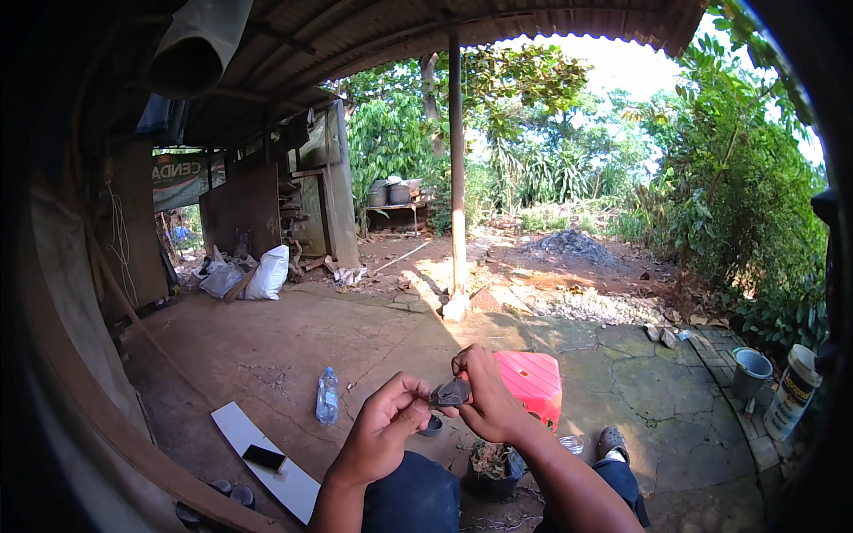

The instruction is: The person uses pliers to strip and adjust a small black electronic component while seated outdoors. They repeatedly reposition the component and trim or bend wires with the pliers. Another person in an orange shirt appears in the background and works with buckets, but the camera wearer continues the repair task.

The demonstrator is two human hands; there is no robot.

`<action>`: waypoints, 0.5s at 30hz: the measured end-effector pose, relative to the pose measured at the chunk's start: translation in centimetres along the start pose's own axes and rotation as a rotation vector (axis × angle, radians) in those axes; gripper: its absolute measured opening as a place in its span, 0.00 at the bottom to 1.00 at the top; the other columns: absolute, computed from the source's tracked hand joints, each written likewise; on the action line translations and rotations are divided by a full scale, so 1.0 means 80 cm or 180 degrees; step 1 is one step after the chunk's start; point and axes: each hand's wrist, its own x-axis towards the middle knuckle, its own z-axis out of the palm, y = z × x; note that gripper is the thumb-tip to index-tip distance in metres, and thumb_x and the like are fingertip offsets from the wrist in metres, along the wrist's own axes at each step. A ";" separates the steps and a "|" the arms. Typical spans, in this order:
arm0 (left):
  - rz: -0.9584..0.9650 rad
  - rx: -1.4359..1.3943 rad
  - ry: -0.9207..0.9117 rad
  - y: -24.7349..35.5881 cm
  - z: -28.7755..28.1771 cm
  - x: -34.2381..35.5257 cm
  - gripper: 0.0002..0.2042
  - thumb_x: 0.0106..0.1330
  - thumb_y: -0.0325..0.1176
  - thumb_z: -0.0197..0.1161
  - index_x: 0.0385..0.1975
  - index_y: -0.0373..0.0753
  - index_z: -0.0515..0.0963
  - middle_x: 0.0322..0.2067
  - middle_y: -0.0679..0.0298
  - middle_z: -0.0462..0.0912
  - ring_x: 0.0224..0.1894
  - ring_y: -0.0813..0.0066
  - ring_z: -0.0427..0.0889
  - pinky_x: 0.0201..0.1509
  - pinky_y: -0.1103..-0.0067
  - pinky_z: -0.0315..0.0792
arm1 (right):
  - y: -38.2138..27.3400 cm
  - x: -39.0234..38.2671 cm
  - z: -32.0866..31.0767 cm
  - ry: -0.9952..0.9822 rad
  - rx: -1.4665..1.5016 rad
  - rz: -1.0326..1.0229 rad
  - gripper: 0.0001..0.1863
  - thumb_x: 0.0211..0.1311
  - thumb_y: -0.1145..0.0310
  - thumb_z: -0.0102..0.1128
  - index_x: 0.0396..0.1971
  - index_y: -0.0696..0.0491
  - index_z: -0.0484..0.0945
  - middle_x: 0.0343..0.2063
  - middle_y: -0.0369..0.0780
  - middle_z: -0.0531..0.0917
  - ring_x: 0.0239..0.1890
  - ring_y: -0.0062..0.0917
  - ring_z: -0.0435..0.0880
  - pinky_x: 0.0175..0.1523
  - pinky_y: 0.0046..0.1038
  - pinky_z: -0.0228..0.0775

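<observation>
In front of me, both hands meet over a small dark grey piece (pixel 450 393) that looks thin and folded; its exact kind I cannot make out. My left hand (pixel 384 425) pinches its left side between thumb and fingers. My right hand (pixel 487 395) grips it from the right, fingers curled over the top. Just below them, on the ground, is a small dark bowl (pixel 431 426). A black container (pixel 491 487) filled with brownish plant-like bits stands between my legs. Behind my right hand is a red plastic stool (pixel 533 377).
A clear water bottle (pixel 328 397) stands left of my hands. A phone (pixel 264 457) lies on a white board (pixel 238 425). At right are a grey bucket (pixel 751 373) and a white pail (pixel 793 393). A post (pixel 457 169) holds the roof; white sacks (pixel 268 274) lie farther back.
</observation>
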 end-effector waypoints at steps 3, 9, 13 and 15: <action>0.0036 0.0050 -0.0052 0.005 -0.004 0.008 0.04 0.84 0.29 0.55 0.51 0.38 0.71 0.46 0.57 0.88 0.37 0.83 0.70 0.44 0.82 0.67 | 0.006 0.009 -0.002 0.0043 0.0049 -0.0058 0.25 0.52 0.78 0.65 0.50 0.55 0.67 0.46 0.46 0.69 0.51 0.45 0.69 0.58 0.41 0.61; 0.0003 0.0111 -0.0042 0.006 -0.004 0.009 0.04 0.84 0.29 0.55 0.50 0.38 0.70 0.47 0.54 0.88 0.36 0.82 0.70 0.42 0.83 0.66 | 0.006 0.011 -0.002 0.0107 0.0127 -0.0120 0.24 0.52 0.78 0.64 0.50 0.56 0.67 0.45 0.47 0.70 0.50 0.45 0.70 0.57 0.41 0.64; 0.0011 0.0086 -0.0064 0.004 -0.005 0.008 0.05 0.85 0.29 0.54 0.52 0.37 0.70 0.44 0.59 0.88 0.36 0.83 0.71 0.42 0.83 0.67 | 0.007 0.006 0.000 0.0264 0.0085 -0.0037 0.21 0.51 0.78 0.64 0.47 0.56 0.72 0.40 0.47 0.74 0.45 0.45 0.76 0.50 0.41 0.71; -0.0011 0.0067 -0.0070 0.005 -0.006 0.007 0.05 0.85 0.29 0.54 0.52 0.37 0.69 0.45 0.58 0.88 0.37 0.83 0.72 0.42 0.83 0.68 | 0.007 0.004 0.001 0.0411 -0.0014 -0.0045 0.18 0.50 0.76 0.65 0.44 0.55 0.75 0.36 0.46 0.77 0.41 0.46 0.79 0.45 0.41 0.74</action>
